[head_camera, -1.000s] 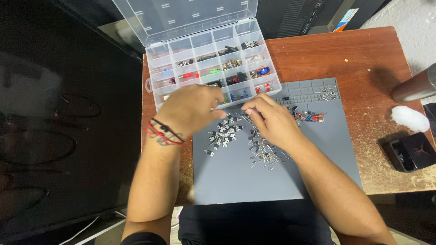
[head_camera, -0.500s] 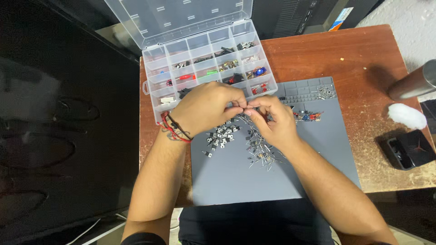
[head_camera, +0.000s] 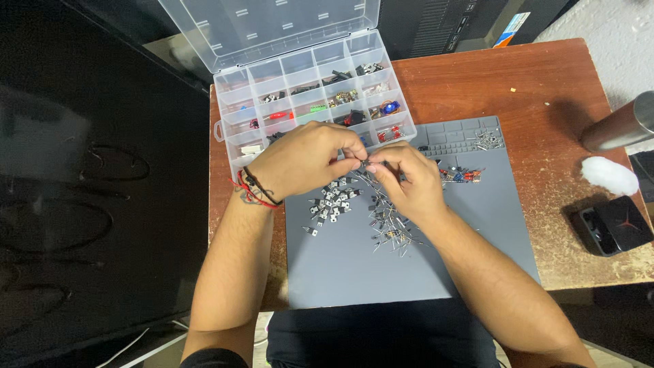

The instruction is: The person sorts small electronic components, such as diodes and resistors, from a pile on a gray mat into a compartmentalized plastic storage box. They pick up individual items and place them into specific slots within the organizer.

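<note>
Head view, looking straight down at a reddish-brown wooden table (head_camera: 518, 75). A grey work mat (head_camera: 422, 266) lies on it, its near edge at the table front.

The left hand (head_camera: 306, 160) and the right hand (head_camera: 409, 180) meet over the far left part of the mat, fingertips touching. Both are pinched narrow on a small dark component (head_camera: 363, 163) held between them just above the mat; too small to tell its kind, or which hand carries the grip. The left wrist wears red and black cord bracelets (head_camera: 253, 189).

Below the left hand, a loose heap of small black-and-silver parts (head_camera: 330, 203) sits on the mat. Below the right hand, just beside that heap, there is a tangle of thin wire-legged parts (head_camera: 388, 228). Right of the right hand lies a small cluster of red and blue parts (head_camera: 462, 176). A few more bits lie in the moulded trays (head_camera: 470, 136) at the mat's far edge.

A clear plastic compartment box (head_camera: 310, 102) stands at the table's far left corner, touching the mat's far left edge, with its lid (head_camera: 272, 27) open and tilted back. Several cells hold small coloured parts, others look bare. The left hand covers part of its near row.

At the right edge: a metal cylinder (head_camera: 620, 126), a white fluffy wad (head_camera: 608, 175) just below it, and a black box (head_camera: 613, 223) nearer the table front. They sit well apart from the hands. Dark floor with cables (head_camera: 102, 163) to the left.
</note>
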